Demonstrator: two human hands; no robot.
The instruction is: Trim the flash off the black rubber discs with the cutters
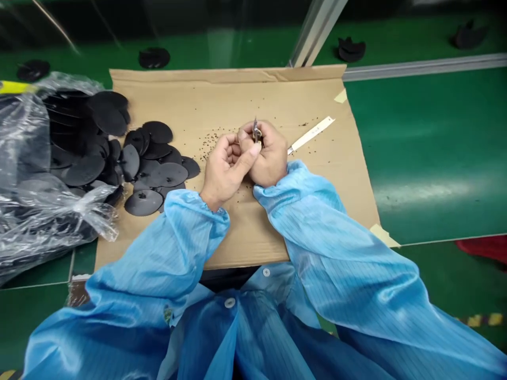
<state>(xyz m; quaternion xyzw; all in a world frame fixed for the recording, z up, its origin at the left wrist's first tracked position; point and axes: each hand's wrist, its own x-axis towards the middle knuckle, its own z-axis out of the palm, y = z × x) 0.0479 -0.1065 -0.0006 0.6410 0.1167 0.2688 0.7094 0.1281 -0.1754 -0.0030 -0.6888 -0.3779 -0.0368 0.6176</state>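
Both hands meet above the cardboard sheet. My right hand is closed around a small metal tool with a pointed tip; its kind is hard to make out. My left hand presses against the right one, fingers curled and thumb reaching to the tool's lower end. Whatever lies between the left fingers is hidden. Tiny dark scraps are scattered on the cardboard around the hands. To the left, black oval discs lie in a loose pile, some with a small stub in the middle.
A clear plastic bag full of black discs stands at the left. A flat white strip lies right of my hands. Beyond the cardboard, a metal post rises, and more black pieces rest on a green surface.
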